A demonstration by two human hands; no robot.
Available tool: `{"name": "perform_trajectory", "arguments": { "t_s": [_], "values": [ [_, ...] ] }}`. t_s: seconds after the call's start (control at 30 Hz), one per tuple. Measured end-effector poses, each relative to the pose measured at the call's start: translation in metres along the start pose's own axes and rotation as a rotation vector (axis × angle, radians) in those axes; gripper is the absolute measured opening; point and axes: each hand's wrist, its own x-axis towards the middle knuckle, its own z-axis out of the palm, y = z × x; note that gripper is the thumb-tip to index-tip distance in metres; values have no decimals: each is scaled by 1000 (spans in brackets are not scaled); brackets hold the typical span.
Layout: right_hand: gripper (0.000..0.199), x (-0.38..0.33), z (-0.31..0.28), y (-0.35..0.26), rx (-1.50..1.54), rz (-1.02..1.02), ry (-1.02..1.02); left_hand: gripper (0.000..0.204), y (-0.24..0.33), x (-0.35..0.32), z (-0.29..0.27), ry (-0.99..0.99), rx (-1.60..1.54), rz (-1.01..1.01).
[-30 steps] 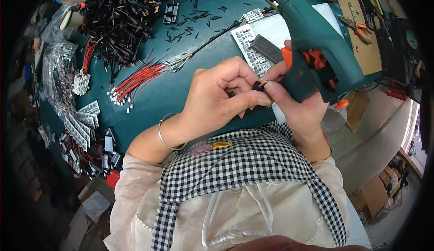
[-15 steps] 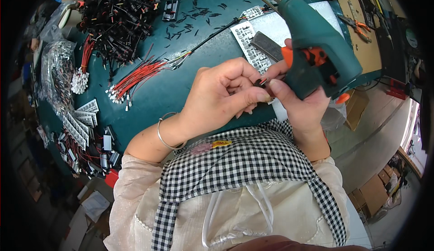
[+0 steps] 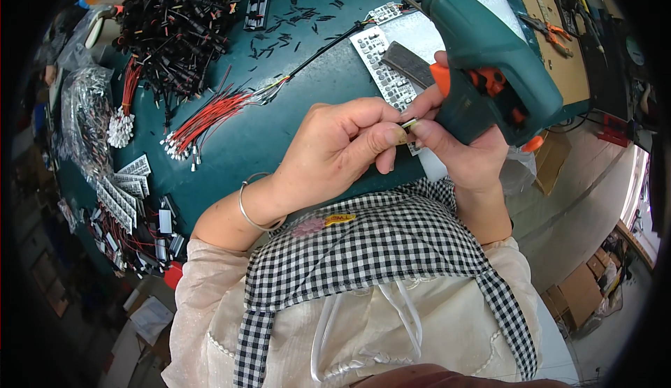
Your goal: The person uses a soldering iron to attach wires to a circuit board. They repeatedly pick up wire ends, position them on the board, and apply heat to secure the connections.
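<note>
Small part [image 3: 409,124] pinched between fingers [image 3: 381,136], mostly hidden, too small to identify, perhaps a connector. Glue gun [image 3: 489,67] nozzle cut off near table's far edge. Right hand [image 3: 461,143] palm hidden behind gun.

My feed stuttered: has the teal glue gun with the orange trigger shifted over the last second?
No. The teal glue gun with the orange trigger sits in the right hand at the same spot against the white sheet of small parts.
</note>
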Motion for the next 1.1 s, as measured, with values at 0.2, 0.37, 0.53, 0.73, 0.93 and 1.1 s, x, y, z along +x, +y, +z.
{"name": "perform_trajectory", "arguments": {
  "t_s": [0.2,0.37,0.53,0.73,0.93,1.1],
  "values": [
    [24,2,0,-3,-149,21,8,16,-4,0,0,13,7,17],
    [53,1,-4,3,-272,-57,-1,11,-10,2,2,52,104,169],
    [69,-2,1,0,-275,10,103,9,-20,3,9,114,30,240],
    [68,-9,7,4,-386,-59,96,9,-26,7,5,348,173,361],
    [65,-3,14,2,-221,-37,213,13,-28,8,7,388,426,480],
    [63,-1,15,5,-177,30,224,17,-28,11,7,409,559,611]
  ]
}}
